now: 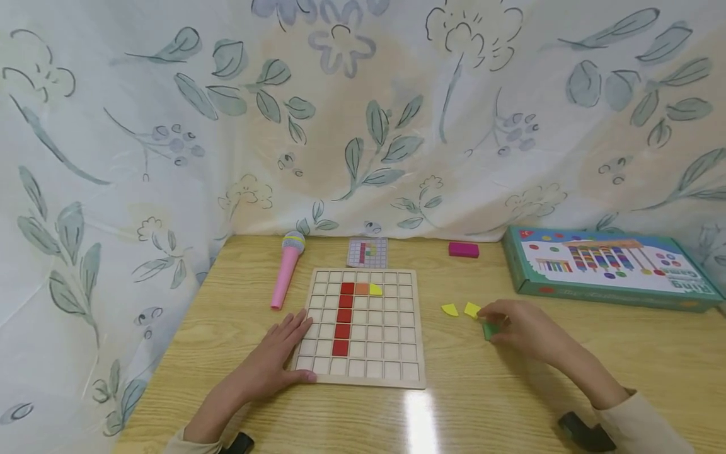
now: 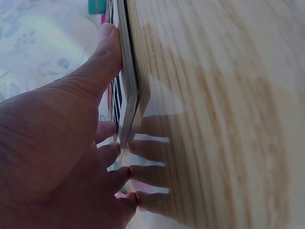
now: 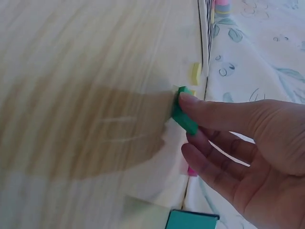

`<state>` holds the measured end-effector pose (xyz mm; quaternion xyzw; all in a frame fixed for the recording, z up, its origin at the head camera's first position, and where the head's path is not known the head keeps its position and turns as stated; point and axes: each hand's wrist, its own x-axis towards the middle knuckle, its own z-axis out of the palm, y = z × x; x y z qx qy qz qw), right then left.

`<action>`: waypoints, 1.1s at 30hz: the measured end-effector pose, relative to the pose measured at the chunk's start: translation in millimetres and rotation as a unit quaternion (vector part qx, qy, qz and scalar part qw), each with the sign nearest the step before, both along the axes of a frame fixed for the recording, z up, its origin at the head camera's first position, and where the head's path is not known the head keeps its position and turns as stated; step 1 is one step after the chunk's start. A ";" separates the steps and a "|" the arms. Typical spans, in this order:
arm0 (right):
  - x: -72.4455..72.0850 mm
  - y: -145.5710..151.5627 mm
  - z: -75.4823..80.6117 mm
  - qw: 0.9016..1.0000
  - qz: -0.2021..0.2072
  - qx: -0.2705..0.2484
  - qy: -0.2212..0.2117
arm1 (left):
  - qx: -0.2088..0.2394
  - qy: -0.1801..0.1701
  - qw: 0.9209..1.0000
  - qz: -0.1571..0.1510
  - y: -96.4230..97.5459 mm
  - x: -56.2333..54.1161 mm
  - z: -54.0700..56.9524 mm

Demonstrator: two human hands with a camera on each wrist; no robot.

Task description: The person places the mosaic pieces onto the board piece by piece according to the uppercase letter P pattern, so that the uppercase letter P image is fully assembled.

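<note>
My left hand (image 1: 273,358) rests spread along the left side of a wooden grid board (image 1: 391,333), its thumb on the near edge. Several red squares (image 1: 343,331) run down one column of the board. Beside the top red one sit an orange square (image 1: 362,289) and a yellow rounded piece (image 1: 375,289). To the right of the board, my right hand (image 1: 524,329) pinches a green block (image 3: 182,112) between thumb and fingers, low over the table. Close to its fingertips lie a yellow square (image 1: 472,309) and a yellow quarter-round piece (image 1: 450,309).
A pattern card (image 1: 367,252) lies behind the board. The pink toy microphone (image 1: 288,268) is at its left. Further right are a magenta block (image 1: 463,250) and a green game box (image 1: 612,268). A floral cloth (image 1: 351,113) hangs along the back of the wooden table (image 1: 465,391).
</note>
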<state>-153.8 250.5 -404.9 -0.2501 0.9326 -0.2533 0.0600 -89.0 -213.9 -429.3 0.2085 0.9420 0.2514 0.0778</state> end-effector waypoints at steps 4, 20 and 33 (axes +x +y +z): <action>-1.4 -10.1 5.7 1.000 0.020 0.003 0.006 | -0.002 0.000 1.000 0.002 0.0 0.6 2.1; -16.1 -91.3 14.8 0.994 0.098 -0.042 -0.005 | 0.002 -0.005 1.000 0.000 -0.1 0.6 2.3; -35.8 -162.1 7.0 0.981 0.140 -0.123 -0.050 | -0.002 -0.016 1.000 0.005 -0.4 1.0 2.6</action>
